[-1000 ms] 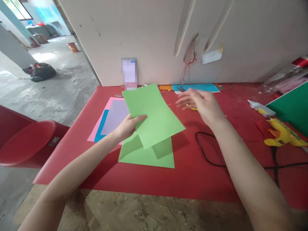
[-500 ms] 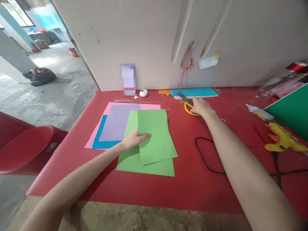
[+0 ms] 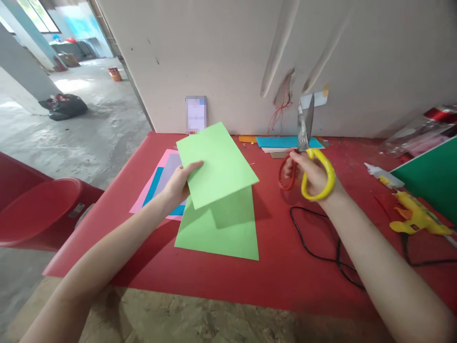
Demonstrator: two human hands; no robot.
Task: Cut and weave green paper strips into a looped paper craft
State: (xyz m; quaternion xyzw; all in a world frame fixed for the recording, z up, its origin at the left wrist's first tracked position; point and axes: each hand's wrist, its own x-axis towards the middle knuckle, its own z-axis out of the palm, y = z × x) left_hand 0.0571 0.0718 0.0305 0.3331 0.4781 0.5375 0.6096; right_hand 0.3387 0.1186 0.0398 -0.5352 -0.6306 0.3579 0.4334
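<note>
My left hand (image 3: 179, 183) grips the left edge of a light green paper sheet (image 3: 218, 164), thumb on top, and holds it tilted above the table. Beneath it a larger green sheet (image 3: 221, 236) lies flat. My right hand (image 3: 310, 174) holds a pair of scissors (image 3: 303, 141) upright, with one yellow and one red handle loop and the metal blades slightly apart. The scissors are to the right of the raised sheet and do not touch it. Pink paper (image 3: 137, 206), blue paper (image 3: 154, 186) and purple paper (image 3: 170, 166) lie stacked at the left, partly hidden.
On the red table (image 3: 143, 267), a yellow glue gun (image 3: 419, 214) with a black cord (image 3: 303, 240) lies at the right, near a green board (image 3: 432, 164). Blue strips (image 3: 274, 142) lie along the wall, where a phone (image 3: 196, 114) leans. A red chair (image 3: 43, 209) stands left.
My left hand has lifted the smaller green sheet off the larger one and turned it. My right hand has picked the scissors up from the table, blades now pointing upward.
</note>
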